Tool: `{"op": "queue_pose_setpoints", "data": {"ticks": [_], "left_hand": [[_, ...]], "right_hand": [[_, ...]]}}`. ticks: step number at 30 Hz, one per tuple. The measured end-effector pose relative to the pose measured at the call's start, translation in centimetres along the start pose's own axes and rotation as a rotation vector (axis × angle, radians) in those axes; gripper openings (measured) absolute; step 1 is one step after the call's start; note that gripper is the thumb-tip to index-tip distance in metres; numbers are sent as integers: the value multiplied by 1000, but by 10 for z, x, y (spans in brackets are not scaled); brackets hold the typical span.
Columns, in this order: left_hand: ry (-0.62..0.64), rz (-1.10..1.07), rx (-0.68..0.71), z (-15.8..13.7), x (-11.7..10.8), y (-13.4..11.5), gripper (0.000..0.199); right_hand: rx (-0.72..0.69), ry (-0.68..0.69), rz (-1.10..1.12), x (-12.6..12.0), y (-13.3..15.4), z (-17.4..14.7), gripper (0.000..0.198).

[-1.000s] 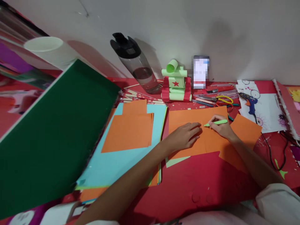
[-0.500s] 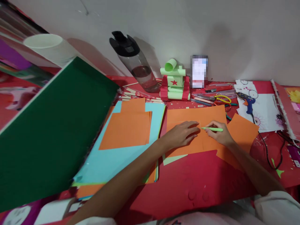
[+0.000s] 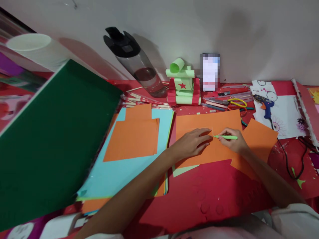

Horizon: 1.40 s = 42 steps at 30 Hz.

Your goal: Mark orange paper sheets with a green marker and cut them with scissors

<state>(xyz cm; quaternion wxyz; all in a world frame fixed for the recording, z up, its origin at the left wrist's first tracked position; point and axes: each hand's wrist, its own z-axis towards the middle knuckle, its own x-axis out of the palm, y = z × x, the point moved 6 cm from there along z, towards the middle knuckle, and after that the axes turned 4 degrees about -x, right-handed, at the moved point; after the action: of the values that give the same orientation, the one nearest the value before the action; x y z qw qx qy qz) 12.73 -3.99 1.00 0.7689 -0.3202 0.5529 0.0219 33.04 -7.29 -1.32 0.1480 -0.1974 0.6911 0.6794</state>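
Observation:
My left hand point(image 3: 193, 143) lies flat on a large sheet of orange paper point(image 3: 189, 120), its fingers spread and pointing right. Pinched in my right hand point(image 3: 234, 140) is a light green pen point(image 3: 228, 137), its tip touching the sheet just beyond my left fingertips. Faint lines run across the paper near the tip. A second orange piece point(image 3: 260, 141) is partly under my right wrist. Below the sheet's left corner a pale green paper point(image 3: 185, 170) peeks out.
A stack of coloured paper point(image 3: 124, 179) lies left, beside a leaning green board point(image 3: 57, 142). Behind stand a water bottle point(image 3: 142, 68), a green-and-red paper model point(image 3: 183, 85) and a phone point(image 3: 210, 72). Scissors point(image 3: 236, 103) and a glue gun point(image 3: 265, 105) with its cord are right.
The camera view has shifted slightly, moving the bottle and board left in the picture. Both hands and the pen keep nearly the same place on the orange sheet.

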Motion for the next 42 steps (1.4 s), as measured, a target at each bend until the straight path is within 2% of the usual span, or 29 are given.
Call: {"op": "queue_pose_setpoints", "data": {"ticks": [42], "left_hand": [[-16, 1, 16, -1, 3, 3, 29]], "right_hand": [[-8, 99, 1, 0, 9, -3, 10]]}}
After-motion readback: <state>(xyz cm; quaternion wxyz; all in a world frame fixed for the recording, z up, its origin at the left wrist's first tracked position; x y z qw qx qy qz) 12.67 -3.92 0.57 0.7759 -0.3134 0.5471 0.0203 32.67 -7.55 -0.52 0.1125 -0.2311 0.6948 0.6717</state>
